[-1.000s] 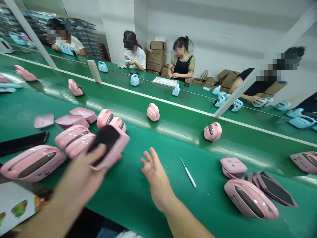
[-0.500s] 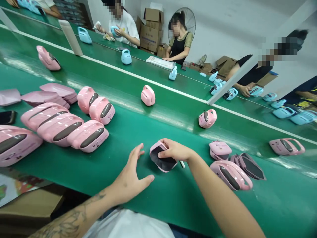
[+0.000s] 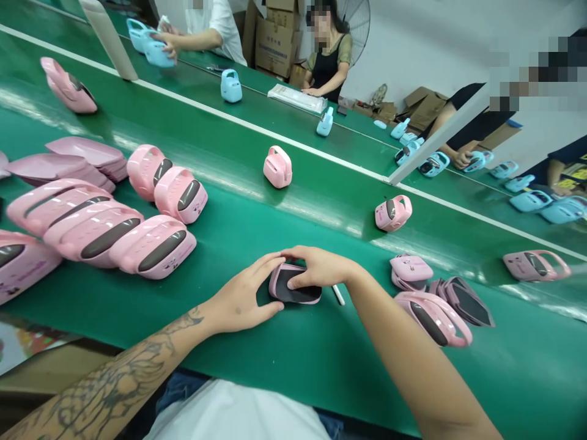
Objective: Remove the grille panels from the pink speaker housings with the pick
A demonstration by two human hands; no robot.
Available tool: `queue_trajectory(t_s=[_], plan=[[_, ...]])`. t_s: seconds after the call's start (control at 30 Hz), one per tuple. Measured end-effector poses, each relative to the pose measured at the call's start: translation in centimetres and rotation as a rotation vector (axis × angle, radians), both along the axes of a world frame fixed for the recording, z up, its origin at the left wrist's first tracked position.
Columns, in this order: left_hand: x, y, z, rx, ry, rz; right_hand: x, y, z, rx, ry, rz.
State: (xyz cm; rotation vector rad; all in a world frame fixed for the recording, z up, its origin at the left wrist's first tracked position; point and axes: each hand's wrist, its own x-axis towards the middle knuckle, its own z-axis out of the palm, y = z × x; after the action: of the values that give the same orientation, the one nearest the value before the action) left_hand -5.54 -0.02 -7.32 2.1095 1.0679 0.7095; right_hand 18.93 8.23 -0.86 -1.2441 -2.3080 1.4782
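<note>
A pink cover panel [image 3: 298, 296] with a dark inner face lies in front of me, its dark side up. My right hand [image 3: 321, 269] grips it, thumb pressed on the dark face and fingers over the far edge. Around its left end curves my left hand [image 3: 252, 290], fingertips at the far rim and thumb at the near rim. Just right of the panel a short white stick [image 3: 338, 295] rests on the green table. Further right sit a pink handled casing [image 3: 433, 318] with a dark window and a stack of pink panels [image 3: 411, 269].
Several pink handled casings [image 3: 153, 247] crowd the left, with stacked pink panels [image 3: 59, 168] behind them. Pink casings [image 3: 277, 168] stand along the darker green belt [image 3: 220, 143]. Beyond a white rail [image 3: 257, 129], people handle blue casings [image 3: 232, 87]. A slanted post [image 3: 435, 131] rises right.
My left hand has moved right and closed around the panel's left end. The panel has turned to lie more level. Across the belt, a person's hand has reached to a blue casing.
</note>
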Motion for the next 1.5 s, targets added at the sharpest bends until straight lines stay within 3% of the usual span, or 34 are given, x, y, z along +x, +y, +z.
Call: queue_trajectory(t_s=[0.13,0.27,0.37,0.5,0.77,0.97,1.2,1.5], plan=[[-0.1,-0.3,0.7,0.056,-0.001,0.017,1.2,-2.2,0.3,0.112,0.067,-0.173],[-0.1,-0.3,1.3,0.119,0.010,0.001,2.5,-6.5,0.0,0.314,0.070,-0.471],[0.1,-0.3,1.5,0.146,0.019,0.006,3.5,-9.8,-1.1,0.415,0.036,-0.674],[0.6,-0.5,1.5,0.201,0.027,0.017,3.5,-12.2,-2.8,0.431,0.035,-0.782],[-0.4,-0.1,0.6,0.383,0.099,-0.017,1.5,-12.3,-3.8,0.446,0.120,-0.887],[-0.9,0.2,-0.3,0.376,0.063,-0.034,1.2,-12.4,-3.8,0.292,0.245,-1.009],[-0.6,0.7,-0.8,0.472,-0.047,-0.064,1.1,-11.8,-3.4,0.149,0.378,-1.137],[-0.1,0.2,-1.1,0.649,-0.094,-0.094,0.1,-12.7,-3.3,0.228,0.394,-1.239]])
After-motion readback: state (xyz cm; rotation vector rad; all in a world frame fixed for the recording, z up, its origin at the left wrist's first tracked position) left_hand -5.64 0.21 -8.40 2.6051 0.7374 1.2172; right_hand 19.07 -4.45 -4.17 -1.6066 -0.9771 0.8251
